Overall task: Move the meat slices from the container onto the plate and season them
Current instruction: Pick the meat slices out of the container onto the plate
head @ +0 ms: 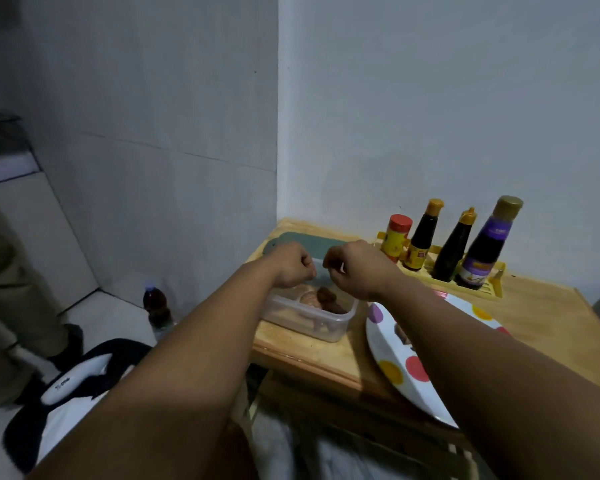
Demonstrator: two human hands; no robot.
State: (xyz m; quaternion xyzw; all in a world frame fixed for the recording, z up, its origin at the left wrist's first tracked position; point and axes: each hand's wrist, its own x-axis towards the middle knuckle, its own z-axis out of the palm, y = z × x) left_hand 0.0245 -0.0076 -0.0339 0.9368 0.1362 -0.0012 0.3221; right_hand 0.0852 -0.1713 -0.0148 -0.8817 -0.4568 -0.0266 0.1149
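Closest to the camera, the spotted plate (395,368) sits at the near right edge of the wooden tabletop (541,317), hanging a bit over the front edge, and there's what looks like one dark meat piece (403,333) already on it, though the forearm covers most of the plate so I can't say how many. Just left of the plate, near the tabletop's left edge, is the clear plastic container (329,323) with a few meat slices (326,299) inside, some pale and some brown. Both hands hover right above the container's far side. The left hand (293,266) is curled into a loose fist and the right hand (352,268) has its fingers bent with something small and pale at the fingertips; honestly I can't tell whether either one is actually pinching anything, the view's too dim and blurry. Behind the hands lies a grey lid or board (302,242) toward the far left corner, and along the far right a yellow rack (482,285) holds the sauce bottles (454,251) and a red-capped spice jar (397,237). My worry: that plate overhanging the edge could tip if the right forearm leans on it, and a slippery slice carried across the gap might drop onto the wood or off the edge. The light container could also skid when slices get pulled out.
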